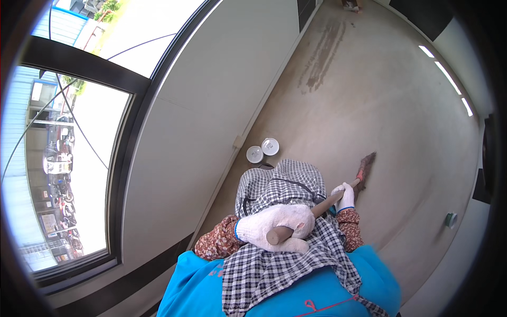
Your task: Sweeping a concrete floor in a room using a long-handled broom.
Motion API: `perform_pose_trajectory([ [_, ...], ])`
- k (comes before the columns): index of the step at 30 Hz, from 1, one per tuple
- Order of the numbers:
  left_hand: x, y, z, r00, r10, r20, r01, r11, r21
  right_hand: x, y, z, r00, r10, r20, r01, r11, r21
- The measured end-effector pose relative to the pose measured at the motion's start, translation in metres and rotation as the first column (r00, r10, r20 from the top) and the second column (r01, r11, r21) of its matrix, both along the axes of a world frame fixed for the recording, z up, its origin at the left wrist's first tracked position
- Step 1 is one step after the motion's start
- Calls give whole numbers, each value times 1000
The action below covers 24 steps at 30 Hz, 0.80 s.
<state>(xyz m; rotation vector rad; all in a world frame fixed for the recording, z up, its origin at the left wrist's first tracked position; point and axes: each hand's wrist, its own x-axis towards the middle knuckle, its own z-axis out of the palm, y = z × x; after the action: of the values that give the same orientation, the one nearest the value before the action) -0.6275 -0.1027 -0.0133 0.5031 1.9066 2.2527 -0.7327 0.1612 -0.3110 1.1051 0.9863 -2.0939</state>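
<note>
A mop slants away from my body, with a thick wooden handle [328, 203] and a dark, reddish-brown head [365, 170] on the floor to my right. My left hand [277, 222], in a white knitted glove, is closed around the handle near its blunt top end. Farther down the shaft, my right hand [345, 196], gloved in white too, is wrapped around it just above the head. Part of the mop head is hidden behind the right hand. Patterned sleeves and a checked apron [280, 193] show around my arms.
Two round white-topped tubs [254, 154] stand by the left wall [222, 74], ahead of my knees. Dark wet streaks [322, 58] mark the floor [391, 116] farther off. A green-and-white round item [450, 220] lies by the right wall. A dark-framed window [142, 87] fills the left.
</note>
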Motion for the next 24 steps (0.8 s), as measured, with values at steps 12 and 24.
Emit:
perform_pose_trajectory([
  [12, -36, -3, -9, 993, -96, -70, 98, 995, 27, -14, 13, -1, 999, -6, -37, 7, 1000, 24],
  [24, -57, 11, 4, 993, -119, -30, 120, 992, 47, -25, 13, 5, 1000, -17, -9, 16, 999, -42],
])
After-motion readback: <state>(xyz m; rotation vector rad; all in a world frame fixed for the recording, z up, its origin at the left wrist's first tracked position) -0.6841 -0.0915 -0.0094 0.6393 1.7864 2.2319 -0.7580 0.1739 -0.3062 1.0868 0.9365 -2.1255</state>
